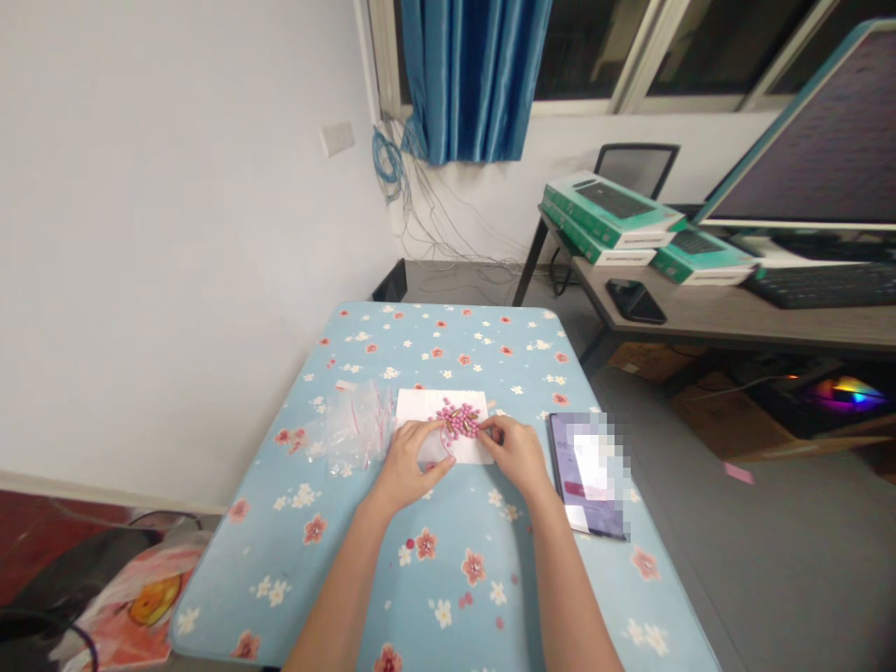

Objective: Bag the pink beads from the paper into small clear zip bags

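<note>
The left hand [412, 464] and right hand [516, 455] flank pink beads [460, 419] on white paper [414, 403].

Pink beads [458, 420]: possibly smooth plastic, too small to confirm. White sheet [418, 403]: matt, paper-like. Bags [357, 425]: clear plastic film, crinkled, glossy. Tabletop [413, 597]: smooth, low sheen. Curtain [472, 84]: satiny cloth. Wall [175, 233]: matt, smooth. Desk [714, 313]: matt wood-grain surface.

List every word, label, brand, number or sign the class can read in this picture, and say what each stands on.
None can be read with certainty.
Green-and-white boxes: printed lettering on the edges, too blurred.
Monitor: rows of marks on the screen, too blurred.
Phone on the flowered table: faint screen marks, too small, partly pixelated.
White sheet under the pink beads: no lettering visible.
</note>
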The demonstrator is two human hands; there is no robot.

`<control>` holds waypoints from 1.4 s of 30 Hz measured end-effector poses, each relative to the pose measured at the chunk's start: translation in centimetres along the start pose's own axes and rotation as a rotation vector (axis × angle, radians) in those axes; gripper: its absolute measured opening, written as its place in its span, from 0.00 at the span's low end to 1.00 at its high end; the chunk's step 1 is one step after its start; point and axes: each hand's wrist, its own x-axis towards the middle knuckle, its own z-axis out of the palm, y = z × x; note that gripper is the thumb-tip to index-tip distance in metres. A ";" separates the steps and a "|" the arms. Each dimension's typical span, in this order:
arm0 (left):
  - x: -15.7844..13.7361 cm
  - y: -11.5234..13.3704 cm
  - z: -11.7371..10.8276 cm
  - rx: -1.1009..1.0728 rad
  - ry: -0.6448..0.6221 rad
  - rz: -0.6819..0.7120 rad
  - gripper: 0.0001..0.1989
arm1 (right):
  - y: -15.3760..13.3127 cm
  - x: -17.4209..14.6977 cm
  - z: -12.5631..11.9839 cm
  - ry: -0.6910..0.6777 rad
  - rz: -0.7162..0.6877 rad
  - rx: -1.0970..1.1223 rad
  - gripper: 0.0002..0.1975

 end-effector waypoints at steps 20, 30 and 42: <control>0.0 0.2 -0.1 -0.003 0.011 0.005 0.21 | -0.3 -0.1 -0.3 0.010 -0.021 0.003 0.11; 0.0 0.0 0.0 0.009 0.010 0.010 0.22 | -2.5 -0.6 0.4 -0.090 -0.152 0.350 0.08; 0.0 0.0 0.0 -0.002 0.010 0.000 0.22 | -1.0 0.0 0.5 0.080 -0.064 0.236 0.12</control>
